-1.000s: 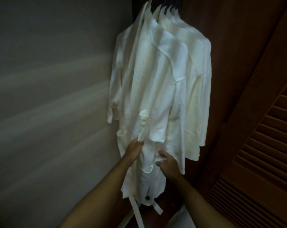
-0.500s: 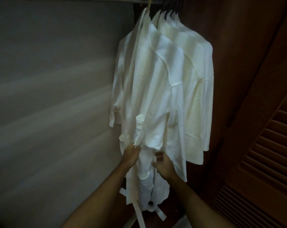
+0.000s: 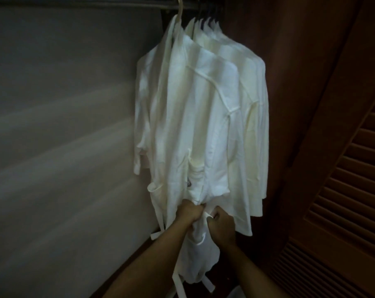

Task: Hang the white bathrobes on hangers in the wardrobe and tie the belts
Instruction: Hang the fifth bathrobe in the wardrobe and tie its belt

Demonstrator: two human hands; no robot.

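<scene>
Front robe (image 3: 182,125) hangs on rail, long axis vertical; belt (image 3: 206,216) at waist, between hands. Left hand (image 3: 189,212) fisted on gathered cloth; right hand (image 3: 222,222) curled round belt, level, just beside. Tails dangle below

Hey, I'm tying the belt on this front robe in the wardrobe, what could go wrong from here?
Both hands, left and right, grip fabric at the front robe's waist, so a hard downward tug might pull it off its hanger. The loose belt ends hang low and could slip free or end up uneven.
</scene>
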